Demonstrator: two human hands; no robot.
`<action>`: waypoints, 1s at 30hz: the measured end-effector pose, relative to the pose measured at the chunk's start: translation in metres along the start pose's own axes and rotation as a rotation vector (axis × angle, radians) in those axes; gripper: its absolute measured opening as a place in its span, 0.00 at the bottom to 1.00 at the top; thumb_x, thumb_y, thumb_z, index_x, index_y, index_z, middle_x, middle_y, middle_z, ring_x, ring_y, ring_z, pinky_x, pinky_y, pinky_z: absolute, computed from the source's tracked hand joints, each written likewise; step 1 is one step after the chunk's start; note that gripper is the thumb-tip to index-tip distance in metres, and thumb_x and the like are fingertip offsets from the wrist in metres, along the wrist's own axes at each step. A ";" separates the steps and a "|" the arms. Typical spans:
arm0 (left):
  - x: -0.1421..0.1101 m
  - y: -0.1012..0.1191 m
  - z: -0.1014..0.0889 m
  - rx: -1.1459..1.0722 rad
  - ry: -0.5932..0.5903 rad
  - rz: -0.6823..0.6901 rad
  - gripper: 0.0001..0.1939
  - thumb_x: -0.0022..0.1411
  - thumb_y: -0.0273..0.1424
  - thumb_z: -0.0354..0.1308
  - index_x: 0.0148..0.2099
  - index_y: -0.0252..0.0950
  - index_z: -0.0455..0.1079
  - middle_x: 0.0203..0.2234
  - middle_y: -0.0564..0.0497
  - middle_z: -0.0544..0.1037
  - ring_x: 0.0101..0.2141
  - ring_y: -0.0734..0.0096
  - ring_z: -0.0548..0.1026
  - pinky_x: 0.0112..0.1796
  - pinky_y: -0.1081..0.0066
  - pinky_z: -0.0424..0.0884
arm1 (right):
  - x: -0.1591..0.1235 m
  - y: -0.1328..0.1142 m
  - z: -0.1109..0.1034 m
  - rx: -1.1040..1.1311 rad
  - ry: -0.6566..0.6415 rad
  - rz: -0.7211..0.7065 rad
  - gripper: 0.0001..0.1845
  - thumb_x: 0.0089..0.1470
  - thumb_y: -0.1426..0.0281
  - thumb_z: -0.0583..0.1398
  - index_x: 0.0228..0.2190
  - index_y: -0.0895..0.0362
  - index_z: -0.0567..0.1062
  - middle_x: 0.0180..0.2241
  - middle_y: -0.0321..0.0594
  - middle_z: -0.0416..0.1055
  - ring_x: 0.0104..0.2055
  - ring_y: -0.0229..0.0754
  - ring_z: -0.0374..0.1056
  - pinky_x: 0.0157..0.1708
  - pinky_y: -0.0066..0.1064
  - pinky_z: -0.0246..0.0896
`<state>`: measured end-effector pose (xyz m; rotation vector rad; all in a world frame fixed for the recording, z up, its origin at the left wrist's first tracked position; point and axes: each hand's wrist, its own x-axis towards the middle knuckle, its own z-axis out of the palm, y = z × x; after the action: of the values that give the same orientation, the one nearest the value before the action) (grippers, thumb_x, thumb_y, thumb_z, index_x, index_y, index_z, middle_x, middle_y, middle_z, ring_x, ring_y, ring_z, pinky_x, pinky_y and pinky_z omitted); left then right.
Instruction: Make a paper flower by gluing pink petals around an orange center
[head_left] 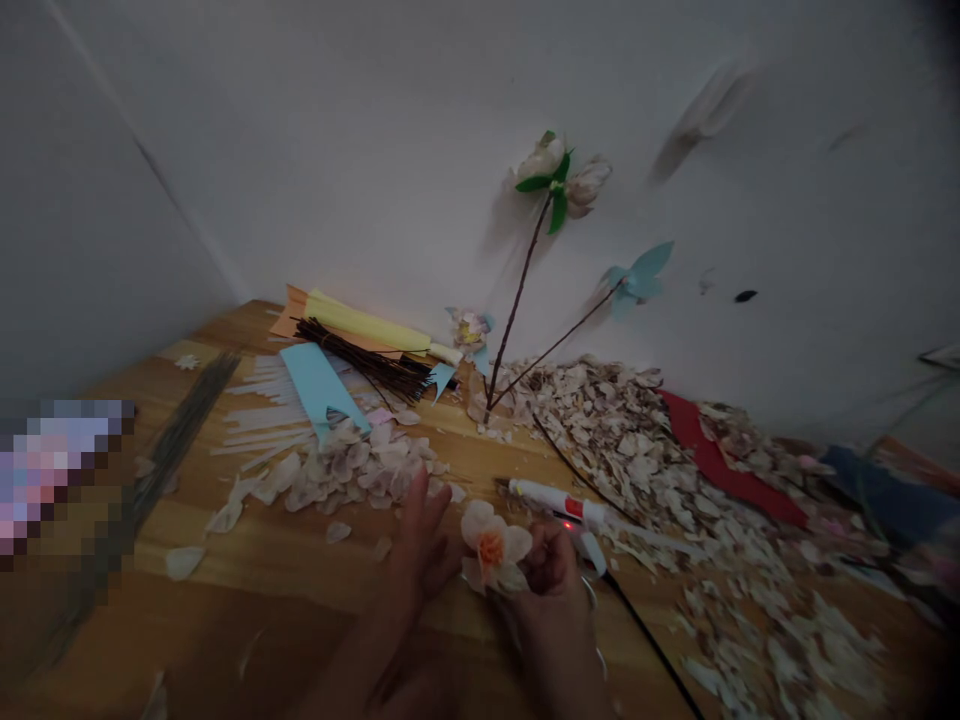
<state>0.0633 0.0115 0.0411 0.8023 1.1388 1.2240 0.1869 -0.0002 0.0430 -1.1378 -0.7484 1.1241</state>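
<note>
My right hand (559,590) pinches a handmade flower (491,547) with pale, see-through petals and an orange centre. Left of the blossom, my left hand (421,550) is raised with fingers apart, and I see nothing in it. Just beyond the right hand lies a white glue gun (551,502), its red light lit and a dark cord running toward the front edge. A heap of pale loose petals (367,465) sits beyond my left hand. The underside of the held flower is hidden by my fingers.
Dried petals (600,420) cover the table's right side, with a red strip (735,470) among them. Two flower stems (523,290) lean on the wall. Behind lie dark sticks (360,360), yellow paper (367,325) and blue paper (319,380); thin wires (184,430) lie left.
</note>
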 end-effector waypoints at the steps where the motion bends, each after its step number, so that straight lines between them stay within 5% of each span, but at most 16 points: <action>1: 0.000 -0.002 0.002 0.012 0.004 0.021 0.22 0.45 0.29 0.61 0.46 0.45 0.71 0.56 0.45 0.65 0.60 0.45 0.54 0.50 0.52 0.65 | -0.001 -0.002 0.001 -0.015 0.018 -0.035 0.22 0.25 0.79 0.67 0.18 0.53 0.59 0.16 0.21 0.57 0.17 0.30 0.53 0.16 0.20 0.51; 5: 0.000 -0.008 0.005 0.041 0.016 0.093 0.14 0.47 0.27 0.59 0.38 0.42 0.74 0.56 0.44 0.65 0.62 0.49 0.46 0.54 0.52 0.60 | -0.004 -0.005 0.002 -0.019 0.040 -0.115 0.22 0.27 0.77 0.68 0.19 0.52 0.60 0.16 0.23 0.60 0.18 0.31 0.56 0.17 0.21 0.54; 13: -0.007 0.009 -0.011 -0.109 -0.038 -0.034 0.27 0.53 0.33 0.57 0.56 0.52 0.60 0.52 0.49 0.70 0.48 0.58 0.71 0.48 0.54 0.67 | -0.005 -0.006 0.003 0.031 0.052 -0.197 0.19 0.29 0.78 0.67 0.18 0.53 0.62 0.15 0.24 0.65 0.16 0.30 0.59 0.17 0.20 0.56; 22: -0.005 0.006 -0.012 -0.202 -0.032 -0.132 0.36 0.51 0.39 0.59 0.61 0.52 0.51 0.52 0.45 0.69 0.51 0.52 0.69 0.43 0.60 0.71 | -0.001 -0.003 0.003 -0.006 0.084 -0.189 0.18 0.28 0.79 0.66 0.18 0.53 0.62 0.16 0.24 0.63 0.17 0.30 0.58 0.18 0.20 0.56; 25: -0.003 0.001 -0.011 -0.244 -0.019 -0.179 0.38 0.50 0.38 0.60 0.61 0.52 0.48 0.50 0.46 0.71 0.47 0.55 0.73 0.44 0.61 0.70 | 0.000 -0.003 0.004 0.043 0.063 -0.131 0.20 0.25 0.81 0.66 0.17 0.54 0.61 0.15 0.22 0.62 0.17 0.29 0.56 0.17 0.19 0.54; 30: 0.000 -0.002 -0.019 -0.373 -0.004 -0.149 0.32 0.42 0.32 0.64 0.51 0.45 0.60 0.46 0.45 0.71 0.40 0.56 0.76 0.44 0.59 0.67 | 0.001 -0.005 0.002 0.185 -0.017 0.126 0.20 0.27 0.79 0.70 0.20 0.54 0.65 0.20 0.25 0.67 0.22 0.31 0.63 0.23 0.21 0.60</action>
<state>0.0454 0.0086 0.0339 0.4303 0.9117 1.2591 0.1874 0.0016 0.0480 -1.0304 -0.5785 1.2825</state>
